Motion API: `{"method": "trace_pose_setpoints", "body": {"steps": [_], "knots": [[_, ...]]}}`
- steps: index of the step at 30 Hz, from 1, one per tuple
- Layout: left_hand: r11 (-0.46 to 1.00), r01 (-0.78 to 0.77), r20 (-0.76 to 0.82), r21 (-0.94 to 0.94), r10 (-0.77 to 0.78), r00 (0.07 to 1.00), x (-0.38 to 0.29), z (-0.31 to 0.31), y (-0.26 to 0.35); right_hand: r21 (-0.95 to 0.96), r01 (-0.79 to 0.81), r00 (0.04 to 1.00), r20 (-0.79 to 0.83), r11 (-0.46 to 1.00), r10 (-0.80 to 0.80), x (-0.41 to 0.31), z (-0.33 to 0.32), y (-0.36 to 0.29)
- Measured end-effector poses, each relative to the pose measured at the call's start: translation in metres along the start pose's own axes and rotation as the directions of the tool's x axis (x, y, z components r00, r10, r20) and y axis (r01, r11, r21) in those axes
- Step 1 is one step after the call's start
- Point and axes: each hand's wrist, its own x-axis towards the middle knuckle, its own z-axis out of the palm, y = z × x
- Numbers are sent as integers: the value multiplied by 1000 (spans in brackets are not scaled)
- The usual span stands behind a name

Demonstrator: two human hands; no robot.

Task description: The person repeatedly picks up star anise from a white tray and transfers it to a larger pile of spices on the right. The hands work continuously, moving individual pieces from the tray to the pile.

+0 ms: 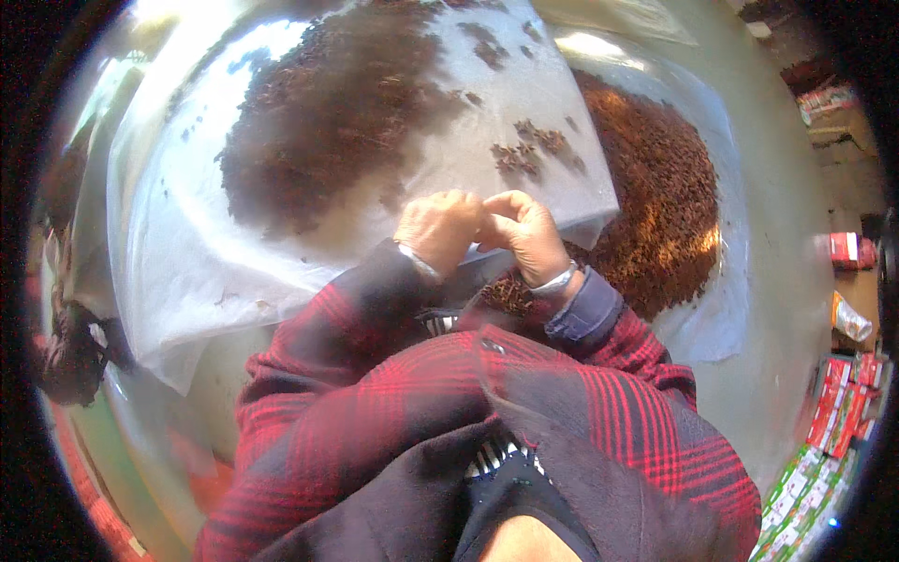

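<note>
My left hand (440, 228) and my right hand (525, 232) meet at the fingertips in front of my chest, over the near edge of a translucent plastic sheet (189, 260). Their fingers are curled together; whether something small is pinched between them cannot be made out. Beyond them a large heap of dark brown dried star-shaped pods (337, 105), like star anise, lies on the sheet. A few loose star-shaped pods (520, 158) rest apart from the heap, just past my right hand. Under my right wrist, more brown pieces (507, 293) show near my lap.
At the right, a second wide heap of reddish-brown pieces (660, 190) lies on another plastic sheet (727, 316). Red packages (836, 404) and green-and-white packages (793, 499) line the far right edge. A dark bundled object (70, 351) is at the far left.
</note>
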Motion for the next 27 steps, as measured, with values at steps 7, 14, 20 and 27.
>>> {"method": "trace_pose_setpoints", "body": {"steps": [7,14,20,27], "knots": [[996,24,135,-87,-12,991,-21,-4,-6,19,-69,984,168,997,65,-15,0,2],[959,151,273,-238,-83,958,-47,16,-18,383,-289,927,339,877,158,-27,0,6],[966,-248,319,-70,257,912,-59,13,-83,111,112,992,-61,987,-106,15,-57,-21],[756,597,-17,-268,-623,782,-1,37,-132,-610,100,858,-347,786,-379,59,-94,-44]]}}
